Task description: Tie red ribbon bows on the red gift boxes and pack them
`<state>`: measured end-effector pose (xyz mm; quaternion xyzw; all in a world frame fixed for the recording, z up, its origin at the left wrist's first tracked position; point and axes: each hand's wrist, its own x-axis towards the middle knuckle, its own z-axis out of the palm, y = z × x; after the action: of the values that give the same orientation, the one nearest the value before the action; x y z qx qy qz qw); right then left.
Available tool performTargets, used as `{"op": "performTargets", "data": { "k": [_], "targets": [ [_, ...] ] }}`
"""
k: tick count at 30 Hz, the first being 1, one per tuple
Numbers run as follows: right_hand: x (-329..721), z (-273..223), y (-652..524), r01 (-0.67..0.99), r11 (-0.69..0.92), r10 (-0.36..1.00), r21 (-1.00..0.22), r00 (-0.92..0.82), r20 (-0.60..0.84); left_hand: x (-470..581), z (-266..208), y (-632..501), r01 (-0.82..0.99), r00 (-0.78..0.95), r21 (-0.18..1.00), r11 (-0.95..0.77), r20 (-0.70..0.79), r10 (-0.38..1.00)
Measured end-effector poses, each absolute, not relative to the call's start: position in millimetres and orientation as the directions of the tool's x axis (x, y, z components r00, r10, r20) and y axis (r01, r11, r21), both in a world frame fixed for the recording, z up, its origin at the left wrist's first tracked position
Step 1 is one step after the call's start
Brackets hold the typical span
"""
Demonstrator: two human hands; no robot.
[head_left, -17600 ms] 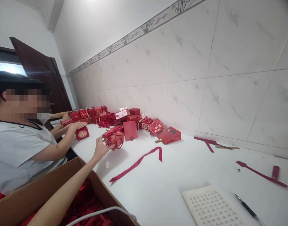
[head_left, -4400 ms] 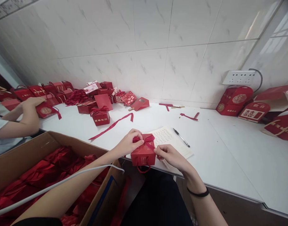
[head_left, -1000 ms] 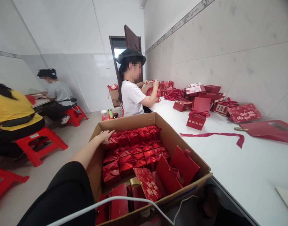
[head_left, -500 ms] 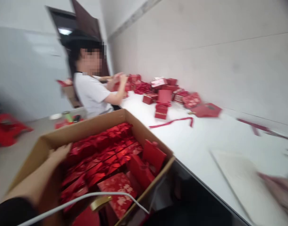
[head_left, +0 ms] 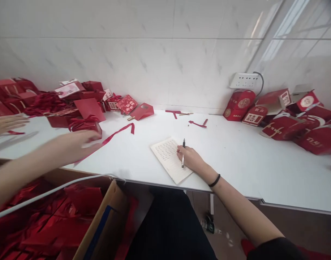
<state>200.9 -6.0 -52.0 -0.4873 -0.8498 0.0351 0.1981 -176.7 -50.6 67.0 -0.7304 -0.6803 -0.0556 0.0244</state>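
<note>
My right hand (head_left: pixel 191 157) is closed around a pen (head_left: pixel 184 144) with a dark grip and pale barrel. It rests on a small paper pad (head_left: pixel 168 153) covered in rows of writing. My left hand (head_left: pixel 82 141), blurred, is stretched over the table beside a small red gift box (head_left: pixel 86 124) tied with a ribbon bow; thumb and fingers look apart. Whether it touches the box I cannot tell. A loose red ribbon (head_left: pixel 119 133) runs near its fingertips. Below my left forearm stands a cardboard box (head_left: pixel 100 216) filled with red gift boxes (head_left: pixel 59 231).
Another person's hand (head_left: pixel 8 124) is at the left edge. Red boxes (head_left: pixel 13 90) pile up at the left; more red gift boxes (head_left: pixel 284 115) stand at the right by a power strip (head_left: pixel 244 80). A white cable (head_left: pixel 59 186) crosses the carton. Ribbon scraps (head_left: pixel 198 124) lie on the table.
My view has swung right, from the carton to the table. My left hand has left the inside of the carton and is now above the table. My right hand with the pen has come into view.
</note>
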Motion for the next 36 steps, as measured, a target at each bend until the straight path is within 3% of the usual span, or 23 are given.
{"op": "performTargets", "data": {
  "k": [2,4,7,11,14,17,20,23,28,32,36],
  "targets": [
    [199,-53,-14,0.835,0.506,0.847,-0.217,-0.435,0.305,-116,67,-26,0.973,0.229,-0.013,-0.229,0.043,0.972],
    [201,-54,-25,0.857,0.479,0.858,-0.191,-0.412,0.306,-50,53,3,0.933,0.361,0.008,-0.361,-0.026,0.932],
    [208,-60,-42,0.89,0.424,0.878,-0.17,-0.358,0.317,30,20,39,0.883,0.46,0.107,-0.457,0.002,0.888],
    [220,-67,-64,0.891,0.398,0.858,-0.218,-0.277,0.433,73,-17,60,0.821,0.509,0.263,-0.507,0.067,0.858],
    [226,-62,-76,0.852,0.384,0.847,-0.355,-0.172,0.503,76,-31,62,0.788,0.483,0.368,-0.494,0.128,0.866],
    [228,-46,-83,0.655,0.386,0.857,-0.65,0.008,0.516,71,-36,60,0.705,0.515,0.478,-0.524,0.164,0.842],
    [222,-28,-81,0.324,0.367,0.905,-0.872,0.092,0.415,68,-39,59,0.644,0.559,0.515,-0.567,0.189,0.807],
    [210,-21,-71,0.176,0.213,0.969,-0.961,0.089,0.231,70,-39,59,0.638,0.575,0.495,-0.589,0.203,0.793],
    [195,-36,-62,0.171,-0.035,0.992,-0.985,0.122,-0.014,73,-40,57,0.646,0.594,0.456,-0.612,0.205,0.778],
    [196,-39,-75,0.197,-0.036,0.994,-0.98,0.109,-0.014,76,-40,55,0.625,0.619,0.459,-0.631,0.2,0.759],
    [200,-30,-83,0.348,-0.023,0.997,-0.937,0.073,0.003,80,-41,52,0.609,0.638,0.46,-0.645,0.199,0.744]
  ]
}}
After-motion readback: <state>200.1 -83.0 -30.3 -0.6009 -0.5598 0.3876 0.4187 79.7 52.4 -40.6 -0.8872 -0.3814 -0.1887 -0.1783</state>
